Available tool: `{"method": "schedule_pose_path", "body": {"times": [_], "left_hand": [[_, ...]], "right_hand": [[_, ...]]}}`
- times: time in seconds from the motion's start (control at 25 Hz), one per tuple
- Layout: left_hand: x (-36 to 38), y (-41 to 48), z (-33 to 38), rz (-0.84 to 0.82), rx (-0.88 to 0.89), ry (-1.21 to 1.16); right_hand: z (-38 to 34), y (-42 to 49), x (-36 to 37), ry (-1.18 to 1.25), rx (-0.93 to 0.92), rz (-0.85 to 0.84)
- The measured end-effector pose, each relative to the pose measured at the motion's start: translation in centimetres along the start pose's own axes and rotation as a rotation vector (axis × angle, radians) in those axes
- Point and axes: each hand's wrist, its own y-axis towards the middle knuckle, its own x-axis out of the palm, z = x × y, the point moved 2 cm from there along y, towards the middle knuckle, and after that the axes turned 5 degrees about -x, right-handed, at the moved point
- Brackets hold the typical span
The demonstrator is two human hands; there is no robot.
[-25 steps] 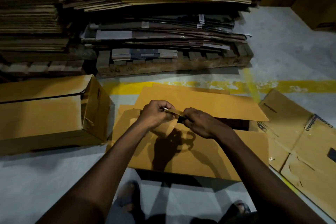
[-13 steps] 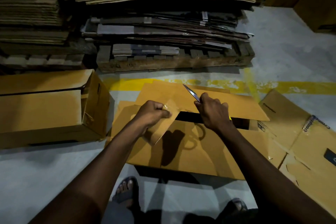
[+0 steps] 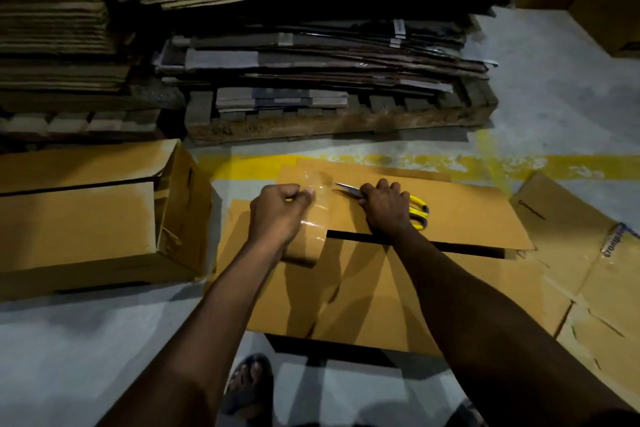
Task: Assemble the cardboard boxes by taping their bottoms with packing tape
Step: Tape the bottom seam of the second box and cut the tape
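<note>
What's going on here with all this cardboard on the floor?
A person stands over a cardboard box on the floor. Their left hand holds a strip of clear tape across the flaps near the box's left end. Their right hand grips yellow-handled scissors, resting on the far flap. A dark gap between the flaps shows to the right of the tape.

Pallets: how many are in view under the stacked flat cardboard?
2. One pallet sits under the middle stack; a second pallet lies under the left stack, darker and partly cut by the frame edge. More may be hidden.
</note>
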Motion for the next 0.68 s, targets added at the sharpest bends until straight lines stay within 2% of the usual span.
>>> {"method": "schedule_pose_path", "body": {"times": [0.12, 0.28, 0.44, 0.6, 0.68], "left_hand": [[-0.1, 0.5, -0.3, 0.015, 0.008, -0.037], [-0.1, 1.4, -1.1, 0.057, -0.025, -0.085], [0.1, 0.7, -0.4, 0.141, -0.021, -0.082], [1.0, -0.8, 0.6, 0.176, 0.068, -0.007], [1.7, -1.7, 0.9, 0.19, 0.096, -0.023]], "right_hand": [[-0.9, -1.3, 3.5, 0.056, -0.057, -0.047], [0.6, -0.3, 2.4, 0.164, -0.006, 0.002], [1.5, -2.1, 1.1, 0.306, 0.008, 0.19], [0.0, -4.9, -2.1, 0.488, -0.037, 0.376], [-1.1, -7.0, -3.3, 0.621, -0.108, 0.353]]}}
